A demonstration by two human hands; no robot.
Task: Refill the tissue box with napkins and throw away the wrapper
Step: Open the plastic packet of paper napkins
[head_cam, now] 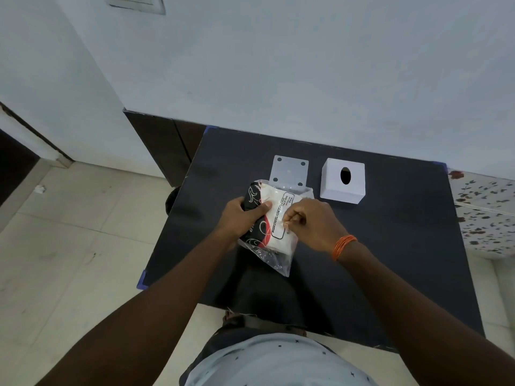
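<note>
**Still sealed: one napkin pack, two hands, one box in two pieces**

There, on the dark table (390,246), I counted the things: one pack of napkins (274,218), one white tissue box cover (343,181), one flat white base plate (290,170), and two bare hands working between them.

Taking the box cover as the marker, everything else sat to its left or nearer the person. The cover stood mouth-down on the table with its single oval opening facing up, dark inside, so I could not tell whether anything lay under it. The base plate lay flat just left of the cover, apart from it, showing four round holes, one near each corner. Its near edge was overlapped by the pack.

The pack, nearer the person than the plate and left of the cover, was a clear plastic wrapper holding a white stack of napkins, with a black-and-red printed band along its left side and a boxed label down the middle. The napkins were all inside it.

The left hand (242,218) gripped the pack's left side, thumb pressed over the top and fingers wrapped beneath. The right hand (312,224), with one orange band (342,246) at the wrist, had fingertips pinched together on the wrapper near the label.

Left of the table, one small white scrap (39,188) lay on the tiled floor.
</note>
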